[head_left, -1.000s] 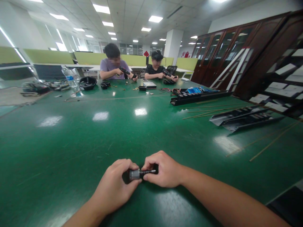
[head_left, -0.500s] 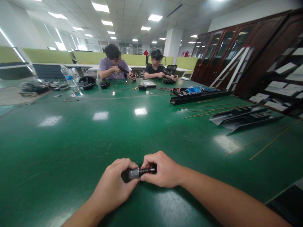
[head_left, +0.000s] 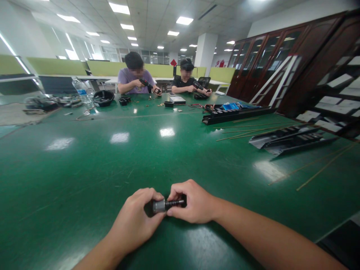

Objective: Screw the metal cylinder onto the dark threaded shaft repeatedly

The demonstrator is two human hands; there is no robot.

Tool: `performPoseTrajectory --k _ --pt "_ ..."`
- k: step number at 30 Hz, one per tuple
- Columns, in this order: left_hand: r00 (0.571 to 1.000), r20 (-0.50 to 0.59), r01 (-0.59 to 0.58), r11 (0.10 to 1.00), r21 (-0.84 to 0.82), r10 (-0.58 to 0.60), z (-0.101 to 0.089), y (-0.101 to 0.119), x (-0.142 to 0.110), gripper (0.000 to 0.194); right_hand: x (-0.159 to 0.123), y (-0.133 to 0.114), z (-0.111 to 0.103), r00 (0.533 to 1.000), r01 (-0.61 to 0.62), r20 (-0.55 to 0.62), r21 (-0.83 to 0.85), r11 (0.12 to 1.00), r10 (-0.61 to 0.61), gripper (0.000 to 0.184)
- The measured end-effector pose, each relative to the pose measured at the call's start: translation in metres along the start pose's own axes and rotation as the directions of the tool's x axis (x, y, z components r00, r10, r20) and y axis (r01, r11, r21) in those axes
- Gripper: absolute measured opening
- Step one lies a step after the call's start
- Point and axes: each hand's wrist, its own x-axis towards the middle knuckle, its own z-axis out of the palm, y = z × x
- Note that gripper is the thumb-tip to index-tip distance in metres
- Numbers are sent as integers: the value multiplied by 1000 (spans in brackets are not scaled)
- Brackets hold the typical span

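Near the front of the green table, my left hand (head_left: 137, 215) grips the grey metal body of a small cylindrical part with a spring-like coil round its shaft (head_left: 159, 206). The part lies sideways, its thin shaft pointing right. My right hand (head_left: 194, 202) is curled at the shaft end, with thumb and fingertips closed on the dark coiled section. Its fingers partly hide the far side of the part, and my left fingers hide its back end.
Two people sit across the green table (head_left: 126, 161), each holding a dark power tool. Black metal channels (head_left: 284, 142) and thin rods (head_left: 247, 133) lie to the right. A black bowl (head_left: 103, 98) and a plastic bottle (head_left: 81, 92) stand at the far left.
My hands and the cylindrical part look the same. Across the table, the left co-worker's head and power tool have shifted slightly.
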Motion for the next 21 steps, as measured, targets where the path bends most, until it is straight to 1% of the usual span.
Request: performPoseTrajectory --k 8,12,21 --pt "1000 -11 -6 1000 -3 6 1 -2 1 13 1 1 1 1000 -17 8 25 1000 17 19" --pt "1000 -12 -3 1000 -6 3 0 -2 1 16 1 0 0 1000 -15 10 15 1000 15 18" --pt "1000 -29 -1 1000 -8 1 2 -1 1 15 1 -2 -1 999 -39 4 0 999 39 18"
